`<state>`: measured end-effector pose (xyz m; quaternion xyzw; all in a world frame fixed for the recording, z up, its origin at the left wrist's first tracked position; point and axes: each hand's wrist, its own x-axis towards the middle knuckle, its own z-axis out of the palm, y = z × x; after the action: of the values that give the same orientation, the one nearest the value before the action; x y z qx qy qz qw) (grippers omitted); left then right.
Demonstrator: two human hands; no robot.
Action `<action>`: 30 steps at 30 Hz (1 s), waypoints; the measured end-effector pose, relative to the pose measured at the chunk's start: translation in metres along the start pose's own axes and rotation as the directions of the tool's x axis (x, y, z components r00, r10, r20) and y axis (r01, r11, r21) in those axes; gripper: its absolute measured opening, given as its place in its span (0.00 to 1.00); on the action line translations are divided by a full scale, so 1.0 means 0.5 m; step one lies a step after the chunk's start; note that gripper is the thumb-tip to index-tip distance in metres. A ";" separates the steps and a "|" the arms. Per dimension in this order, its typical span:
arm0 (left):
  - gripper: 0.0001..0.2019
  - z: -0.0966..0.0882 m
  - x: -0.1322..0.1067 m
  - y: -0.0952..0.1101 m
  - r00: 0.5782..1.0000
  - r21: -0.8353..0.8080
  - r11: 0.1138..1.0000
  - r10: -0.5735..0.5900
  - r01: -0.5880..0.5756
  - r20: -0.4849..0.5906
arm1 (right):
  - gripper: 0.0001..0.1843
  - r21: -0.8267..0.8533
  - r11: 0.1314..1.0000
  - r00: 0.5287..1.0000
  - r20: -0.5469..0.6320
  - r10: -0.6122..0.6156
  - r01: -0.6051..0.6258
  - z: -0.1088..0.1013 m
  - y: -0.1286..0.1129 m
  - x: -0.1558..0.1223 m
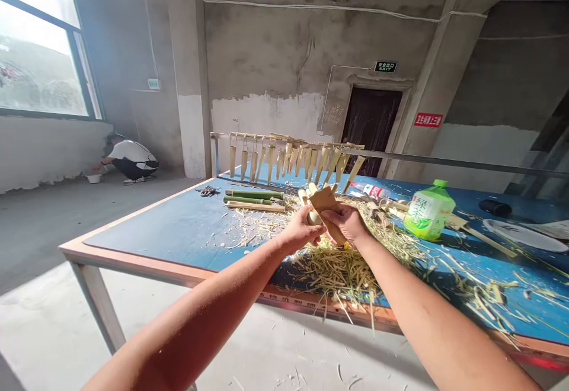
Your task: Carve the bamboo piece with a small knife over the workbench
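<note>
Both my hands are raised over the blue table (178,231) and meet around a bundle of short tan bamboo pieces (323,199). My left hand (301,229) is closed round the bundle from the left. My right hand (345,223) grips it from the right, fingers wrapped over the pieces. The tips of the pieces stick up above my fingers. Under my hands lies a heap of bamboo shavings (342,266).
Several carved bamboo pieces hang on a metal rail (400,155) at the table's far edge. Green bamboo sticks (254,196), a green bottle (429,212), a lying clear bottle (370,190) and a white plate (524,234) are on the table. A person (128,159) crouches by the far wall.
</note>
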<state>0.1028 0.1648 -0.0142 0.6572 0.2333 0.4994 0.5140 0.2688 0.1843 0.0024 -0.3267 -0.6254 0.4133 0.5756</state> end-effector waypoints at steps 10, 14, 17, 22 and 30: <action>0.20 -0.006 -0.009 -0.002 0.999 0.268 0.962 0.044 -0.046 0.013 | 0.29 -0.268 0.959 0.962 -0.221 -0.160 0.098 -0.014 -0.002 0.017; 0.20 -0.004 -0.009 -0.009 0.999 0.299 0.954 0.015 -0.029 0.048 | 0.32 -0.231 0.969 0.909 -0.378 -0.178 0.094 -0.026 -0.004 0.022; 0.18 -0.005 -0.006 -0.012 1.000 0.275 0.961 0.017 -0.017 0.002 | 0.31 -0.162 0.986 0.984 -0.162 -0.069 0.043 -0.005 0.011 0.012; 0.18 -0.001 -0.006 -0.006 1.000 0.278 0.961 -0.005 0.012 -0.025 | 0.29 -0.273 0.960 0.968 -0.216 -0.126 0.064 -0.014 -0.001 0.019; 0.17 0.002 -0.006 0.002 0.998 0.209 0.977 -0.020 0.031 -0.054 | 0.28 -0.165 0.985 0.996 -0.069 -0.056 0.044 0.001 -0.001 0.010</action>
<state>0.1020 0.1614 -0.0146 0.6918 0.3062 0.4822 0.4419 0.2676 0.1885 0.0053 -0.3720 -0.6436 0.3340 0.5795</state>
